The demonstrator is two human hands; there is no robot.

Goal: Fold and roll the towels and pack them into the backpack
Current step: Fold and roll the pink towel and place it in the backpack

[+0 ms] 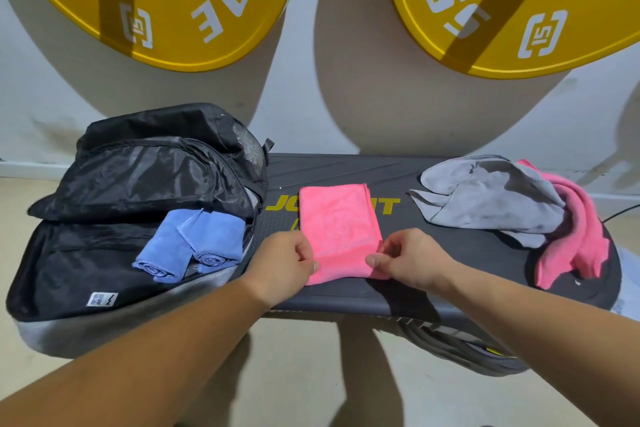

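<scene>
Left of the fingers, the open backpack (69, 274) holds two rolled blue towels (188, 246). The left hand (285, 262) and right hand (410, 260) pinch the near corners of the folded pink towel (337, 222), which extends away from the fingertips. Roll tightly away, both edges level. A grey towel (485, 198) waits further right.

- Bright, even light from above; sharp focus where I work.
- Plates (166, 3) throw big soft shadows down the far wall (301, 97).
- Edges bend outward.
</scene>
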